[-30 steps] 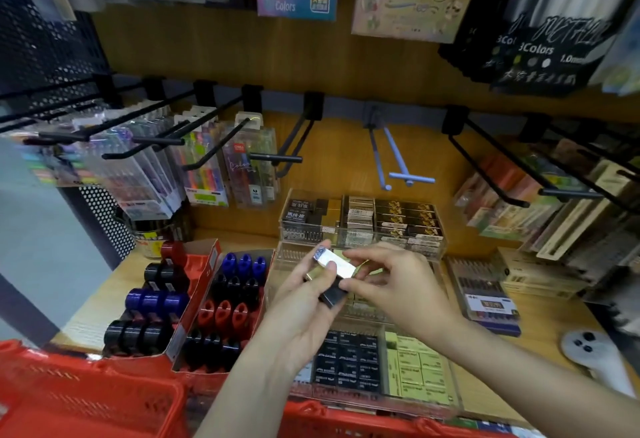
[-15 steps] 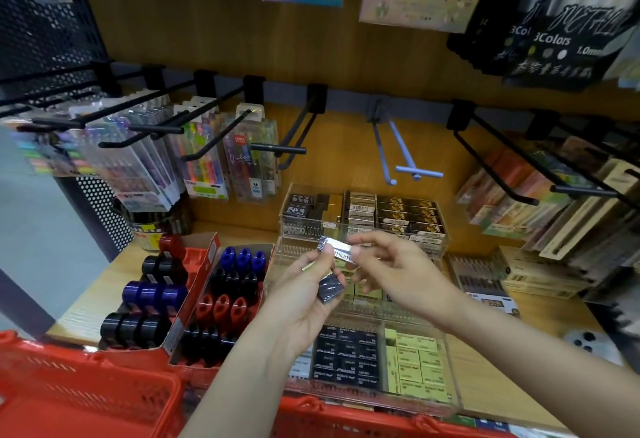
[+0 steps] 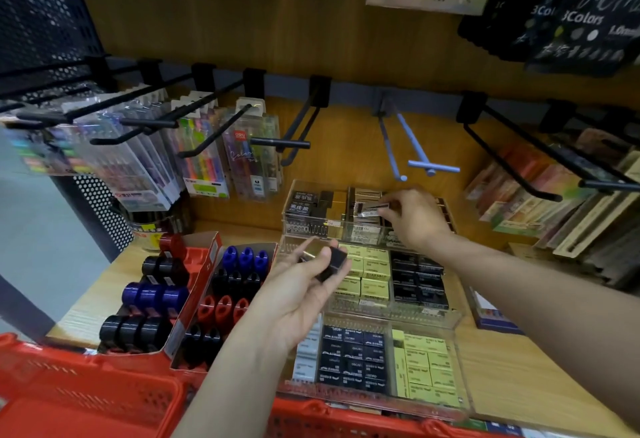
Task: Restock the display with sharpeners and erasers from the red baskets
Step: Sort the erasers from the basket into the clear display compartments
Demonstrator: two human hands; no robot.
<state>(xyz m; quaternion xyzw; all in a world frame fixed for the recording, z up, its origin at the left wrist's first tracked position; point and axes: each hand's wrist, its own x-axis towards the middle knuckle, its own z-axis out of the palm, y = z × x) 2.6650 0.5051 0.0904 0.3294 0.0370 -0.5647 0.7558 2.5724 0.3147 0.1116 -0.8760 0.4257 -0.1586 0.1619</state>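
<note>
My right hand (image 3: 414, 221) pinches a small silver-wrapped eraser (image 3: 372, 210) over the top tier of the clear acrylic display (image 3: 304, 226), above its middle compartment. My left hand (image 3: 298, 294) is held palm up over the middle tier and holds several small dark erasers (image 3: 330, 262) against its fingers. The lower tiers hold rows of yellow erasers (image 3: 369, 273) and black erasers (image 3: 353, 352). Two red baskets (image 3: 86, 392) (image 3: 346, 418) sit at the front edge of the view.
Two red cartons of round sharpeners (image 3: 152, 302) (image 3: 225, 295) stand left of the display on the wooden shelf (image 3: 540, 378). Black peg hooks (image 3: 277, 142) with pen packs (image 3: 249, 157) jut out above. Notebooks (image 3: 561, 209) lean at the right.
My right hand has carried the silver-wrapped eraser away from my left hand, up and back to the top tier. My left hand stayed low with the dark erasers.
</note>
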